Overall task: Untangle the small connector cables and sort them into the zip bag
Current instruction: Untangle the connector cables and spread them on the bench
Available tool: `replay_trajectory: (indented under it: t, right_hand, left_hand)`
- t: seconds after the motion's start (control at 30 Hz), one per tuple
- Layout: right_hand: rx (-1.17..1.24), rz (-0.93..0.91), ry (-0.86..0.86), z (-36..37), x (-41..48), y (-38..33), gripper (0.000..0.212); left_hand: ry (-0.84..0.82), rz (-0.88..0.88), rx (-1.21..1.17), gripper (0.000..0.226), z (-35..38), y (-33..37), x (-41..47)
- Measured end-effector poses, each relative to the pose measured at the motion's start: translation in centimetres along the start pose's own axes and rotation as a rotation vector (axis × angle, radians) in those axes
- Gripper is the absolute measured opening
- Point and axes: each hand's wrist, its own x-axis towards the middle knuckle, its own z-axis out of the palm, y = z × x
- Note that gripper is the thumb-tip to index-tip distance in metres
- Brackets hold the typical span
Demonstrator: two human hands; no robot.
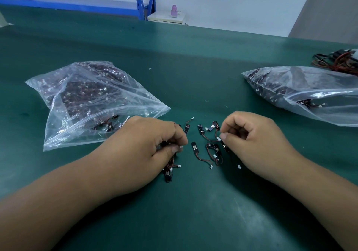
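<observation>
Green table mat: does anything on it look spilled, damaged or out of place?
Slightly. A few tiny white bits lie loose on the mat, apart from the connector cables; they may be broken-off pieces, but are too small to tell. The left zip bag and the right zip bag look intact.

An open lane of green tabletop (193,66) runs from the middle to the far edge, between the left zip bag (87,95) and the right zip bag (310,91) — a red-and-black wire bundle (335,62) crowds the far right edge. Loose connector cables (213,148) litter the middle, flanked closely by the left hand (147,144) and right hand (251,134).
</observation>
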Motion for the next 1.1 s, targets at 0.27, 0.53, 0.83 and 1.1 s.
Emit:
replay_trajectory:
  t: [0.27, 0.53, 0.83, 1.1]
  right_hand:
    - [-0.028, -0.174, 0.036, -0.3, -0.4, -1.9, 0.003]
    - [-0.321, -0.381, -0.114, 1.0, -1.8, -5.2, 0.026]
    - [-0.263, -0.425, -0.034, 0.9, -2.0, -4.2, 0.015]
    - [-0.119, -0.442, 0.008, 0.6, -2.1, -3.8, 0.017]
  left_hand:
    - [0.071, -0.005, -0.052, 0.009, 0.5, 0.1, -0.1]
    - [0.090, -0.003, -0.099, 0.012, 1.0, 0.6, -0.2]
    - [0.046, -0.016, -0.049, 0.018, 0.6, 0.4, -0.1]
    - [-0.008, -0.028, 0.071, 0.015, 0.4, 0.2, 0.1]
